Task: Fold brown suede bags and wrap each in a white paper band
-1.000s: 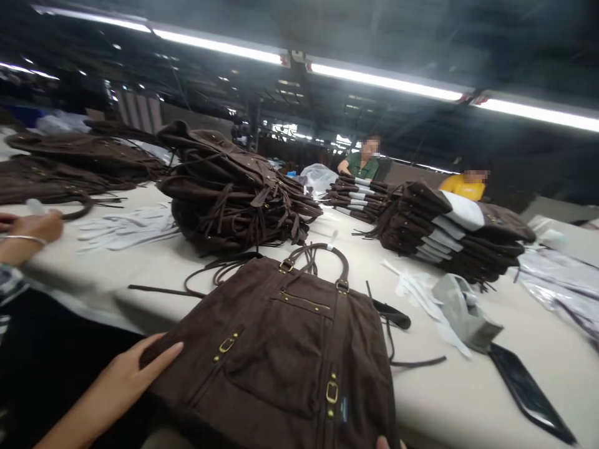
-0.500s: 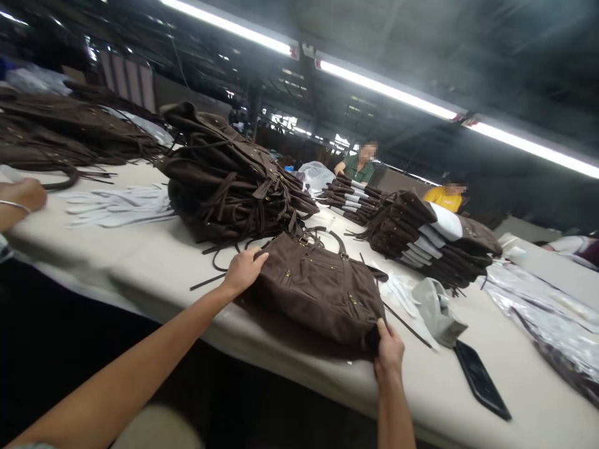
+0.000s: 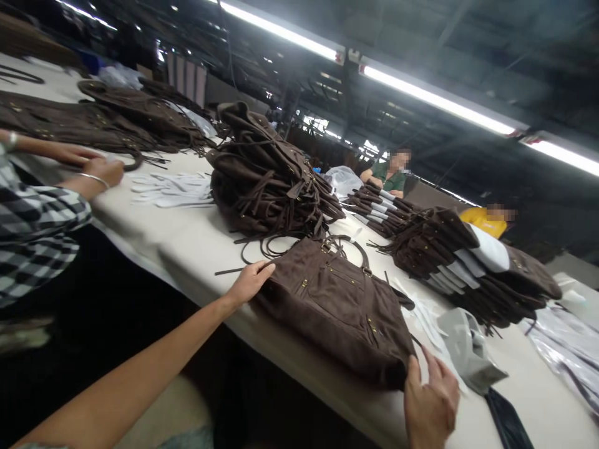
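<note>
A dark brown handbag (image 3: 337, 299) lies at the near edge of the table, its two ring-fitted handles pointing to the far side. It has a front pocket and small brass-coloured fittings. My left hand (image 3: 250, 284) is closed on its left corner, thumb on top. At the right corner, my right hand (image 3: 431, 396) has its thumb against the bag and its fingers apart, off to the right of it. A thin strap passes near those fingertips. The underside of the bag is hidden.
Left of centre rises a heap of brown bags (image 3: 276, 174); a stack with white wraps (image 3: 468, 262) stands right. A grey tape dispenser (image 3: 470, 352) and black phone (image 3: 508, 418) lie right. White strips (image 3: 175, 189) and a co-worker's hands (image 3: 100, 171) are left.
The view has swung left, showing more of the co-worker's checked sleeves. My right hand's fingers have come away from the bag's corner and spread. My left hand keeps its hold.
</note>
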`<state>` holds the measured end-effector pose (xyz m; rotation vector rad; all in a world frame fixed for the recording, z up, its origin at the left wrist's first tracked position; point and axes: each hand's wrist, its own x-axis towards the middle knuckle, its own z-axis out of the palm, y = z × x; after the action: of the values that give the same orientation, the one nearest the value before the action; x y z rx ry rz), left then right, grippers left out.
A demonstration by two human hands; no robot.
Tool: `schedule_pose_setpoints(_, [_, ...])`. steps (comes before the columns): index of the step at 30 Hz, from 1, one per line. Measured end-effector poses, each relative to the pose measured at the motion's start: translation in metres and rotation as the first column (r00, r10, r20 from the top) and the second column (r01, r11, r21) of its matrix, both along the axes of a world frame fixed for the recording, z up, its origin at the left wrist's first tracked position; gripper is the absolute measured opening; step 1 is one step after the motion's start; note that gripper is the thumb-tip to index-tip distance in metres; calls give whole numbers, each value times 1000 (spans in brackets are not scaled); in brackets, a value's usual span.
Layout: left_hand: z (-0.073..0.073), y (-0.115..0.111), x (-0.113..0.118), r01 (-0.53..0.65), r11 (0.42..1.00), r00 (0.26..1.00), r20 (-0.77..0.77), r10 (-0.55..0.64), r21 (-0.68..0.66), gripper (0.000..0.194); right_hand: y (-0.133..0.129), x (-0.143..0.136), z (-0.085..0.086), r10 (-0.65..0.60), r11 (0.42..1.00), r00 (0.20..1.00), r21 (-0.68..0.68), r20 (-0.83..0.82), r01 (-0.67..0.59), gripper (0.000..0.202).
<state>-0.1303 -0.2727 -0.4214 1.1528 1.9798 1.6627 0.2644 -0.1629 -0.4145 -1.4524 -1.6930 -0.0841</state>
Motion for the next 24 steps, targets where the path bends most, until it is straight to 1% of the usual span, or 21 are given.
schedule_pose_setpoints(1, [3, -2, -2, 34, 999, 999, 11, -34, 5, 47, -6, -8, 12, 85, 988, 996, 127, 29, -88, 56])
schedule_pose_setpoints(2, [5, -5, -4, 65, 998, 998, 21, -66, 10, 48, -13, -18, 23, 203, 959, 977, 190, 64, -211, 50])
schedule_pose_setpoints(3, [6, -7, -6, 93, 996, 995, 30, -93, 14, 48, -20, -30, 32, 334, 919, 936, 182, 112, -349, 44])
schedule_pose_setpoints(4, [7, -9, -8, 118, 993, 992, 38, -118, 17, 49, -25, -43, 40, 458, 870, 873, 115, 169, -479, 41])
schedule_pose_setpoints(5, [8, -10, -10, 137, 990, 989, 44, -138, 19, 49, -29, -55, 45, 557, 817, 798, 19, 231, -576, 42])
schedule_pose_setpoints(6, [9, -11, -13, 152, 988, 987, 46, -152, 18, 49, -32, -67, 47, 619, 775, 729, -76, 292, -627, 46])
schedule_pose_setpoints(7, [10, -11, -15, 159, 987, 986, 41, -160, 17, 49, -33, -77, 48, 647, 753, 678, -151, 349, -640, 52])
schedule_pose_setpoints(8, [11, -11, -18, 161, 987, 986, 31, -161, 17, 48, -33, -85, 47, 650, 751, 649, -203, 396, -628, 56])
schedule_pose_setpoints(9, [12, -10, -19, 158, 987, 987, 18, -158, 21, 46, -32, -91, 45, 640, 760, 638, -235, 428, -606, 54])
schedule_pose_setpoints(12, [17, -8, -19, 96, 995, 992, -84, -94, 25, 42, -28, -99, 38, 599, 798, 653, -277, 463, -535, 31])
schedule_pose_setpoints(14, [19, -5, -14, 13, 999, 980, -198, -4, 42, 41, -25, -100, 35, 579, 812, 661, -268, 477, -518, 22])
schedule_pose_setpoints(16, [18, -2, -9, -71, 993, 948, -303, 97, 97, 40, -23, -100, 34, 580, 807, 642, -244, 502, -538, 23])
schedule_pose_setpoints(18, [15, -1, -7, -120, 981, 919, -356, 167, 152, 39, -19, -100, 34, 580, 795, 619, -203, 529, -571, 23])
schedule_pose_setpoints(20, [15, -3, -8, -136, 980, 907, -379, 182, 145, 38, -14, -101, 36, 570, 784, 603, -151, 558, -602, 22])
schedule_pose_setpoints(22, [19, -5, -11, -121, 986, 887, -433, 161, 118, 38, -9, -101, 37, 560, 775, 599, -105, 573, -623, 24])
schedule_pose_setpoints(23, [23, -6, -11, -81, 990, 857, -499, 128, 116, 42, -6, -102, 37, 564, 767, 595, -97, 573, -634, 25])
schedule_pose_setpoints(24, [28, -6, -11, -10, 993, 805, -589, 76, 115, 50, -4, -102, 37, 573, 759, 589, -97, 569, -644, 26])
